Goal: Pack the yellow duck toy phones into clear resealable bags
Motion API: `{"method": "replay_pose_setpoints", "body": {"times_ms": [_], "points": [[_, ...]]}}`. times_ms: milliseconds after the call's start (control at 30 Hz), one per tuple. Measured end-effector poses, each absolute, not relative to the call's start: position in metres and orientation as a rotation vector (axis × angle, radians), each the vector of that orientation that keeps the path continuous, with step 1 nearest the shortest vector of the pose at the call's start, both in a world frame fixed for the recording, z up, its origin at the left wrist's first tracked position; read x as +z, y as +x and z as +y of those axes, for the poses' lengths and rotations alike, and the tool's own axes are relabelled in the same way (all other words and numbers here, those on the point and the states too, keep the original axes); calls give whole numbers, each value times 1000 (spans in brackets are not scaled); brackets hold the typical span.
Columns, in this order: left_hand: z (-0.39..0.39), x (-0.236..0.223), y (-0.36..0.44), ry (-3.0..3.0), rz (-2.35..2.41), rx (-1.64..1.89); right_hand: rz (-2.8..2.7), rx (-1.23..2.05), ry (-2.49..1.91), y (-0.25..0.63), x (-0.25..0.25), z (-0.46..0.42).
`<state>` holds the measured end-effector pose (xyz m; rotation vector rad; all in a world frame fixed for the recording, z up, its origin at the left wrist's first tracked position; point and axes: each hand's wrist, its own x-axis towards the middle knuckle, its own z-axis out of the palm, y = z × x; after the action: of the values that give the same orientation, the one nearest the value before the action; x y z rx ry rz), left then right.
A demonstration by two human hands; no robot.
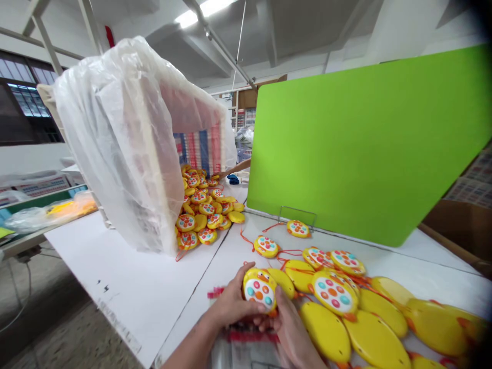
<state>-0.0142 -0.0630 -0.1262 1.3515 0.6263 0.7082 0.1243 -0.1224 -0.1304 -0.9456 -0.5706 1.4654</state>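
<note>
Between my two hands is a yellow duck-shaped toy (260, 291), its white face with coloured round buttons turned up toward me. My left hand (226, 302) grips it from the left, with fingers behind and thumb along the lower edge. My right hand (290, 325) closes on its right and lower side, thumb at the edge; some of those fingers are hidden. To the right, close to my right hand, lies a loose pile of the same toys (334, 292), some face up, others showing plain yellow backs (325, 328). Orange cords run among them.
A tipped crate wrapped in clear plastic (115, 143) spills more duck toys (207, 207) onto the white table (126, 287). Another person's hand (225, 173) reaches to that heap. A green board (346, 148) stands behind, with a wire stand (298, 209) at its foot.
</note>
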Motion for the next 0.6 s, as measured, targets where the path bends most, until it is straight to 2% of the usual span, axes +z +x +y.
{"method": "replay_pose_setpoints", "body": {"times_ms": [367,600], "points": [[-57,-130,-9,1185,551,819,-704,1362,-1049,124,-138,-120],[-57,-125,2,1121,661,900,-721,1272,-1137,126,-138,-114]]}}
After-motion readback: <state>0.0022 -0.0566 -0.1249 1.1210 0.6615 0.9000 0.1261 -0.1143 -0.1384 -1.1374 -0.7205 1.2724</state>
